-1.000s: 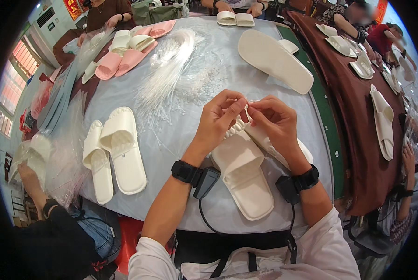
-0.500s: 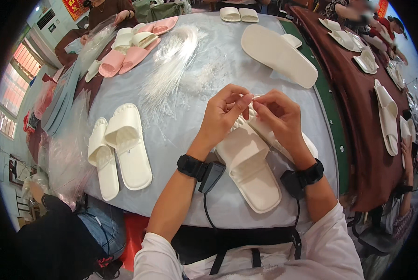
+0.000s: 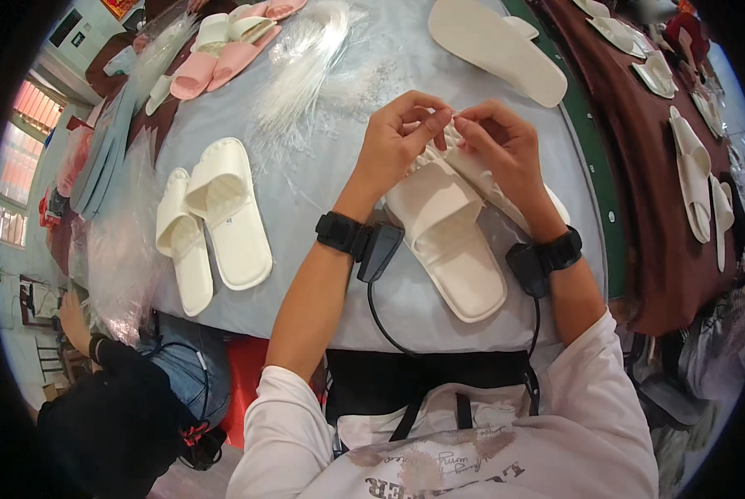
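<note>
Over the toe ends of a pair of white slippers, my left hand (image 3: 399, 141) and my right hand (image 3: 505, 151) meet with fingertips pinched together. What they hold, if anything, is too small to make out. The left slipper of the pair (image 3: 460, 270) lies sole down, its heel toward me; the other slipper (image 3: 490, 185) is partly hidden behind my right hand. Beyond my left hand spreads a loose heap of thin clear plastic strands (image 3: 301, 79). Another white slipper pair (image 3: 237, 237) rests to the left, toes pointing away.
Pink and white slippers (image 3: 231, 62) sit at the far left, near clear plastic bags (image 3: 123, 241). A slipper lies sole up (image 3: 497, 50) at the far right. More white slippers (image 3: 690, 170) line a brown-covered table. A person in black (image 3: 114, 407) is at lower left.
The view has tilted down, so the table and everything on it sit higher in the picture. My hands stay pinched close together over the slippers' toes, with slightly shifted fingers.
</note>
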Demonstrator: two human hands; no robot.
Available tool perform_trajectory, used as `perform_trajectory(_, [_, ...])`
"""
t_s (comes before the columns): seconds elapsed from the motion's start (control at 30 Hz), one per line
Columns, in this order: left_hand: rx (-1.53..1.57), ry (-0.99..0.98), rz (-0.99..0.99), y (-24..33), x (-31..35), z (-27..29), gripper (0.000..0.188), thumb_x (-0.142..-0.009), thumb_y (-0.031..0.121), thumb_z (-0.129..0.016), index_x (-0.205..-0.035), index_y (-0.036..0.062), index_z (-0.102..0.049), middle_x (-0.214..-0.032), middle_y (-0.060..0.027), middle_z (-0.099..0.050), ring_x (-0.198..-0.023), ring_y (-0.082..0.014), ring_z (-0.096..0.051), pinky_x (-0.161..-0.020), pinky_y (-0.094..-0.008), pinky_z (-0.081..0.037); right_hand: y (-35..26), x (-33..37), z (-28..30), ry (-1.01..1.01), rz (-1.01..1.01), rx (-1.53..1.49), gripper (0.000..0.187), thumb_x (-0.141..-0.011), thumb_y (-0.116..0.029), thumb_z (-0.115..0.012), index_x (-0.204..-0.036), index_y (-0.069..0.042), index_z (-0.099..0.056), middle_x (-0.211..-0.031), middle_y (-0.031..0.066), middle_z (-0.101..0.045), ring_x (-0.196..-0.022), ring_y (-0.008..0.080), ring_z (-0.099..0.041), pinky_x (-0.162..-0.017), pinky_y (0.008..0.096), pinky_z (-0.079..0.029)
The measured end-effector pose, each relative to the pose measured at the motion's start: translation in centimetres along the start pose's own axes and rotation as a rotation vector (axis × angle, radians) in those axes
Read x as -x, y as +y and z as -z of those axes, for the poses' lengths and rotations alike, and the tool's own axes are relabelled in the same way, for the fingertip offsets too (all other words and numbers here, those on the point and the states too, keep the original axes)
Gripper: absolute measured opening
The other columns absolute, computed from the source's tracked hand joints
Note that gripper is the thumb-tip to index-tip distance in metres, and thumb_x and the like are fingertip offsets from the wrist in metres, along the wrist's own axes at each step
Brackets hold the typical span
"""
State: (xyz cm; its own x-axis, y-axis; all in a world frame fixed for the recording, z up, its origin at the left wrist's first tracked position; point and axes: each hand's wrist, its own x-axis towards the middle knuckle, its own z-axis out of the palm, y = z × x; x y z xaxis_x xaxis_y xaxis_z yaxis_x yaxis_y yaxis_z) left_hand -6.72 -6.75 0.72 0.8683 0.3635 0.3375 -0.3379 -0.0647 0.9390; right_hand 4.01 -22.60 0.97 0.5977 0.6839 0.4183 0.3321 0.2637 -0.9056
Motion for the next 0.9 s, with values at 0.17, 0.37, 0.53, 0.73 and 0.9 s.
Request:
perform_trajectory(0.17, [-0.001, -0.020, 0.003, -0.1, 0.2, -0.4, 0.016, -0.101, 0.018, -0.070, -0.111, 0.0052, -0.068, -0.079, -0.0020, -0.070, -0.063, -0.0022, -0.054, -0.053, -0.0192, -0.036, 0.0, 0.2, 0.3, -0.013, -0.031, 0.048, 0.013, -0.099, -0.012, -0.071, -0.101, 0.001, -0.070, -0.082, -0.0021, -0.067, -0.074, 0.0022, -0.058, -0.065, 0.0200, -0.046])
perform_trajectory(0.37, [-0.044, -0.038, 0.018, 0.0, 0.1, -0.4, 0.017, -0.101, 0.021, -0.070, -0.110, 0.0062, -0.069, -0.082, -0.0023, -0.071, -0.061, -0.0033, -0.054, -0.055, -0.0194, -0.038, -0.1, 0.1, 0.5, -0.021, -0.047, 0.017, 0.013, -0.100, -0.013, -0.070, -0.101, 0.001, -0.070, -0.083, -0.0024, -0.068, -0.074, 0.0027, -0.060, -0.066, 0.0203, -0.048])
perform_trajectory(0.53, [0.062, -0.017, 0.048, -0.2, -0.2, -0.1, 0.020, -0.101, 0.022, -0.070, -0.112, 0.0054, -0.069, -0.090, -0.0032, -0.072, -0.069, -0.0051, -0.057, -0.063, -0.0209, -0.042, 0.2, -0.3, 0.2, -0.022, -0.042, -0.040, 0.015, -0.097, -0.013, -0.075, -0.102, 0.000, -0.072, -0.084, -0.0011, -0.069, -0.074, 0.0035, -0.061, -0.066, 0.0208, -0.049])
perform_trajectory(0.73, [0.059, 0.046, -0.033, -1.1, -0.4, -0.3, 0.025, -0.101, 0.025, -0.071, -0.111, 0.0030, -0.069, -0.100, -0.0043, -0.072, -0.089, -0.0086, -0.063, -0.080, -0.0247, -0.049, 0.5, -0.3, 0.2, -0.020, -0.037, -0.009, 0.017, -0.096, -0.015, -0.077, -0.101, 0.000, -0.073, -0.083, -0.0018, -0.069, -0.073, 0.0026, -0.059, -0.064, 0.0201, -0.047])
perform_trajectory(0.9, [-0.072, 0.066, -0.086, -1.6, -0.5, 0.3, 0.023, -0.099, 0.022, -0.073, -0.112, 0.0032, -0.070, -0.102, -0.0041, -0.071, -0.097, -0.0107, -0.063, -0.089, -0.0268, -0.050, -0.3, -0.2, -0.1, -0.014, -0.047, 0.000, 0.019, -0.097, -0.018, -0.076, -0.102, 0.000, -0.072, -0.082, -0.0030, -0.068, -0.073, 0.0021, -0.058, -0.064, 0.0196, -0.046])
